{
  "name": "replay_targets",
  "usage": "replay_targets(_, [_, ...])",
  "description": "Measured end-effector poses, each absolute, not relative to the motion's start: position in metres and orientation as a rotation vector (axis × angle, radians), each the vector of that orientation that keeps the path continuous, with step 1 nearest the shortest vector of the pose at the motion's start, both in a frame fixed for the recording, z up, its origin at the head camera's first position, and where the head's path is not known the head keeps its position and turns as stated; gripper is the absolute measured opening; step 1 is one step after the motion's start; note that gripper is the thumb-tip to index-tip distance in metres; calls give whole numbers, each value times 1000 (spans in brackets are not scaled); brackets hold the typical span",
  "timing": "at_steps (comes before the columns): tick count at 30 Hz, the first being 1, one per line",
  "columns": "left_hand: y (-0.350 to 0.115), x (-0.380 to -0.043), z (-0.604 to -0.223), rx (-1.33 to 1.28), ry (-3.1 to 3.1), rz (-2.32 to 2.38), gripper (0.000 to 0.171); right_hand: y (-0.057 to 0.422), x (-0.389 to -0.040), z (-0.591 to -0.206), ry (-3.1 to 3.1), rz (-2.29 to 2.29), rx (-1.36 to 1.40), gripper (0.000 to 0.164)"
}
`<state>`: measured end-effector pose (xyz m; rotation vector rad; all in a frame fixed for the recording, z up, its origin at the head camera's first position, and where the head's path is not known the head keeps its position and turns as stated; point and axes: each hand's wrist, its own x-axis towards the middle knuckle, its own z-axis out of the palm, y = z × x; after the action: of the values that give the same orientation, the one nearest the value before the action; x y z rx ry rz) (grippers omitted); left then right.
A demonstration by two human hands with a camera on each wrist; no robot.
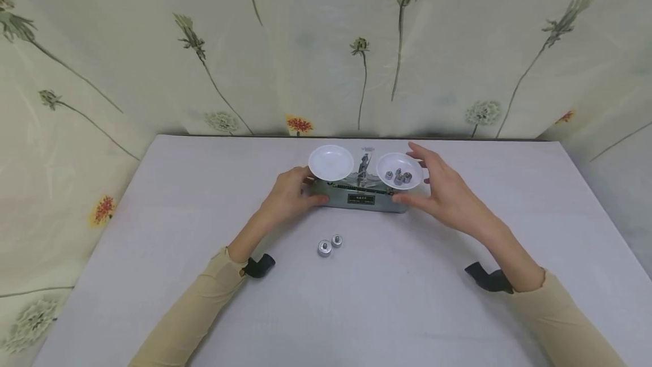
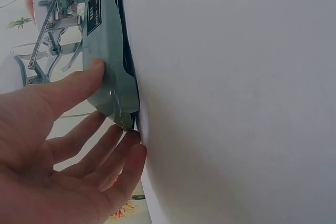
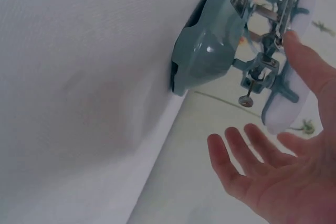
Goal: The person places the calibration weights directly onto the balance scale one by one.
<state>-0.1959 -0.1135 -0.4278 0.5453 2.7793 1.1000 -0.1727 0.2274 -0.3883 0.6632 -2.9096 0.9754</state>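
Balance [image 1: 360, 199] stands upright near the back of the bench [image 1: 407, 310], several small weights [image 1: 399, 178] in its right pan [image 1: 399, 161], left pan [image 1: 331, 163] bare. Left hand [image 1: 291, 190]: thumb on the front of the base, fingers round its left end, so clamped on it. Right hand [image 1: 450, 191]: fingers spread apart beside the right pan, nothing gripped; can't tell if the thumb touches. Two more weights [image 1: 325, 248] sit on the bench in front. Reads as steadying or positioning the balance. Next move probably calls for a low hold on the base, right fingers kept clear of the loaded pan.
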Motion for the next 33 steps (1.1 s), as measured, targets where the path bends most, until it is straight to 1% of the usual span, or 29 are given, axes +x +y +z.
replay_targets(7, [-116,-189,-420,535,2790,1057,58,235,-176,-393,-3001,1084,558,117])
replay_targets(11, [-118,-182,-411,537,2801,1011,60,237,-177,-396,-3028,1142,550,116])
replay_targets(13, [-120,-178,-407,544,2804,990,62,238,-179,-398,-3018,1175,562,111])
replay_targets(18, [-120,-169,-401,544,2785,949,63,239,-183,-409,-2961,1216,634,83])
replay_targets(20, [-120,-165,-400,537,2779,918,62,239,-184,-414,-2955,1207,657,78])
replay_targets(26, [-122,-154,-397,514,2749,851,54,238,-187,-423,-2979,1164,691,87])
replay_targets(33, [-119,-141,-396,499,2714,817,63,238,-189,-424,-3010,1108,682,83])
